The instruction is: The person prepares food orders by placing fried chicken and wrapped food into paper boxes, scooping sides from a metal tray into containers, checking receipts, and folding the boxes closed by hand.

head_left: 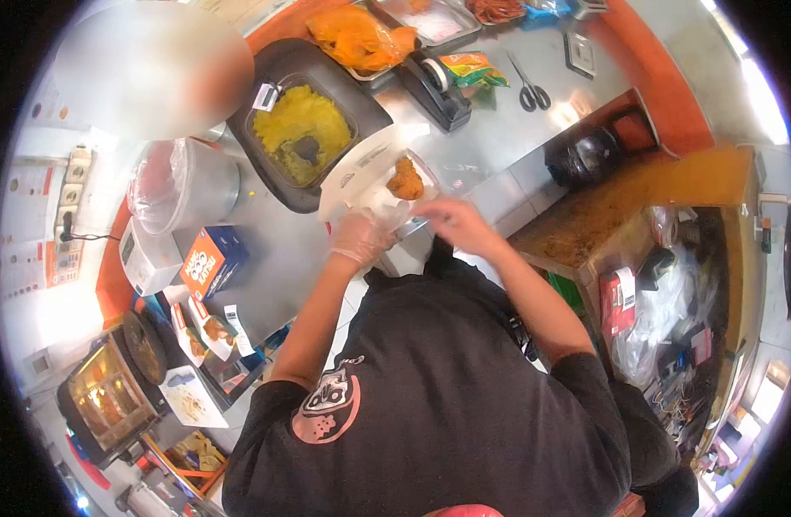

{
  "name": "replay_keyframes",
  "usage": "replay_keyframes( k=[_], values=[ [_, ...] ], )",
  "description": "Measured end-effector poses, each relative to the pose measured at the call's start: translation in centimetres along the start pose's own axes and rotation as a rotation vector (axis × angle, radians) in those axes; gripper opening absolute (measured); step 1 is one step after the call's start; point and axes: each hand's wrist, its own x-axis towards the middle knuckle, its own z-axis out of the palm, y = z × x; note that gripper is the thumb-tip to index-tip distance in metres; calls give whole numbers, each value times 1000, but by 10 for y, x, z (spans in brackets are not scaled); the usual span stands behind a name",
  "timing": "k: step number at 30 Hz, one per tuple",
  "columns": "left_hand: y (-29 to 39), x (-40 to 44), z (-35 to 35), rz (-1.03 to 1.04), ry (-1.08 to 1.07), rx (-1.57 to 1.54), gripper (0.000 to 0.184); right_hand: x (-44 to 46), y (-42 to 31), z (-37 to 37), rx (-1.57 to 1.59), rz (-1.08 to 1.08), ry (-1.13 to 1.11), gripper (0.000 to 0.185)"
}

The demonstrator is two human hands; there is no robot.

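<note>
An open white takeaway box (358,175) stands at the front edge of the metal counter, with a piece of fried food (405,179) inside it. My left hand (361,237), in a clear plastic glove, is at the box's near side, its fingers bent around something pale that I cannot make out. Bare and slightly blurred, my right hand (454,224) is at the box's near right corner, fingers partly curled. Whether it grips anything is unclear. Just behind the box lies a black tray (240,129) of yellow food (302,129).
A tape dispenser (439,93), scissors (533,93) and an orange bag (352,39) lie toward the back. At left are a large lidded container (189,185) and a blue-orange box (213,263). Wooden shelving (611,220) stands at right.
</note>
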Motion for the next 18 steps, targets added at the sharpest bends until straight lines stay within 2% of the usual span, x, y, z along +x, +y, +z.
replay_keyframes(
  k=[2,4,5,8,11,14,15,18],
  values=[
    [-3,-6,-9,13,-8,-1,41,28,17,44,-385,-171,-90,28],
    [-12,-9,-14,53,-26,0,45,35,19,59,-697,-123,-118,23],
    [-18,-11,-13,92,42,-54,43,38,20,63,-851,-98,-131,21],
    [-28,-19,-4,172,212,-216,41,47,31,55,-980,-33,-271,16],
    [-28,-24,-2,153,318,-341,47,50,23,39,-937,-63,-198,18],
    [-30,-27,14,85,419,-358,50,54,9,12,-457,233,25,22],
    [-28,-29,19,72,449,-327,50,55,22,5,-71,346,63,26],
    [-13,-31,18,142,513,-209,47,49,-36,-15,411,345,302,26]
  ],
)
